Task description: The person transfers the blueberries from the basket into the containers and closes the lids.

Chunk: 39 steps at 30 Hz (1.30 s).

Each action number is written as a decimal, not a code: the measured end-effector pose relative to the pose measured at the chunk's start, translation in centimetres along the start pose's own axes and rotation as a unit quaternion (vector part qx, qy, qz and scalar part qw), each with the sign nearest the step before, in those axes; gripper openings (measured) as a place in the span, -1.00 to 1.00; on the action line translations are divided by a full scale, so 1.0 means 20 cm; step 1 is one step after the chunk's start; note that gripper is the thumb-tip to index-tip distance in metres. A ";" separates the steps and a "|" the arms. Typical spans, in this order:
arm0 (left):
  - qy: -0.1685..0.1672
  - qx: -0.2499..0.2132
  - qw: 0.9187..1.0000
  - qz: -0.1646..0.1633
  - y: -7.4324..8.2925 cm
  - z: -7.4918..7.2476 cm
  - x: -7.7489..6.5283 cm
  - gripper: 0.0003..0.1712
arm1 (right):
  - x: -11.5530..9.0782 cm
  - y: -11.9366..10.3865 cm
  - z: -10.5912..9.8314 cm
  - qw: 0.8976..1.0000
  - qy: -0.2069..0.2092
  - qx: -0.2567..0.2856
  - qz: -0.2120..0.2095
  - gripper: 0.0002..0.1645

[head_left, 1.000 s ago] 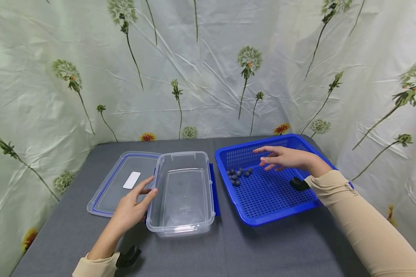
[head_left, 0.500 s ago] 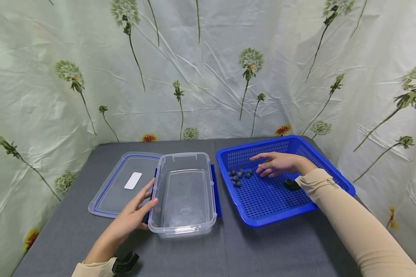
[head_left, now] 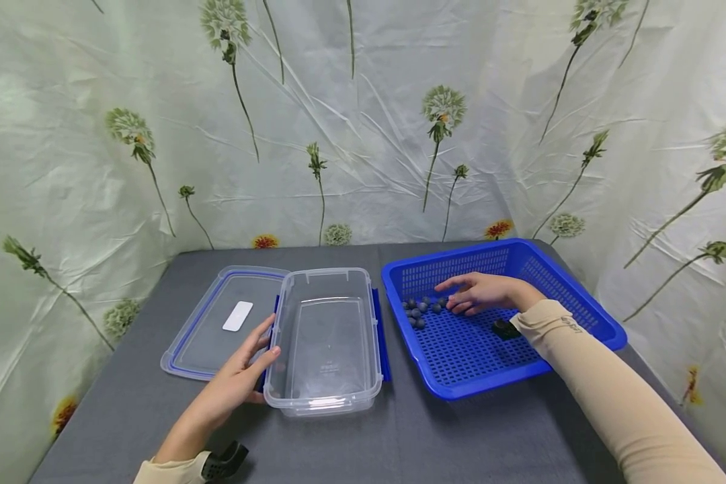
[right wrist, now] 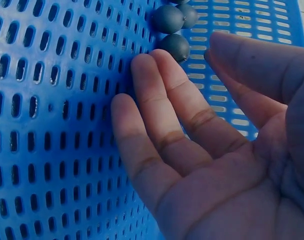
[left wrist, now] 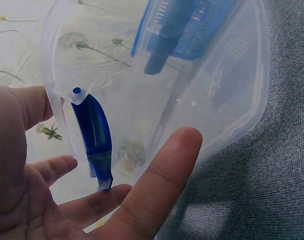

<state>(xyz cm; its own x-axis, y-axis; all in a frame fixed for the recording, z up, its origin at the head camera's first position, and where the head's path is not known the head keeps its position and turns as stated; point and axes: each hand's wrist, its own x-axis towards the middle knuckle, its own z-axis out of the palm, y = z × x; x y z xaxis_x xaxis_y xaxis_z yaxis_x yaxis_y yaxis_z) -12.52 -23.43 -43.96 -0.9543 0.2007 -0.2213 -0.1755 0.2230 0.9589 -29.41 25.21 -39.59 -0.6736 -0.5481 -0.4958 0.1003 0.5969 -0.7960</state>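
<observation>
My left hand (head_left: pixel 232 376) rests against the left side of a clear plastic food container (head_left: pixel 323 336), thumb at its rim and fingers loosely spread. The left wrist view shows a blue latch (left wrist: pixel 96 127) hanging between thumb and fingers. On the right, my right hand (head_left: pixel 490 292) reaches low into a blue slotted plastic basket (head_left: pixel 420 368). Its fingers are relaxed and hold nothing. Several dark blueberries (head_left: pixel 423 307) lie in the basket's left part. In the right wrist view the fingertips (right wrist: pixel 141 65) are right beside the nearest blueberry (right wrist: pixel 174 48).
The container's clear lid (head_left: pixel 193 356), with a blue seal and a white label (head_left: pixel 238 316), lies flat to the left, partly behind the container. A grey cloth (head_left: pixel 393 444) covers the table. A flowered curtain (head_left: pixel 363 168) hangs behind it.
My right hand has moved left and down into the basket, closer to the blueberries. The left hand has settled against the container's side. The whole head view has shifted slightly.
</observation>
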 end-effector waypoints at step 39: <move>-0.021 -0.009 1.000 0.007 -0.01 -0.02 -0.02 -0.09 | 0.03 0.01 0.00 1.000 0.011 -0.025 -0.012 -0.43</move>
<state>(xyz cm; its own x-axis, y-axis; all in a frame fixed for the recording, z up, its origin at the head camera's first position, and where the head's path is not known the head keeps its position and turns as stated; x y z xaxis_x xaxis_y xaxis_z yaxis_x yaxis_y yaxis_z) -12.09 -23.90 -43.96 -0.9459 0.2435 -0.2145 -0.1667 0.2024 0.9650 -29.81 24.93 -40.04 -0.6911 -0.5506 -0.4683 0.0470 0.6123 -0.7892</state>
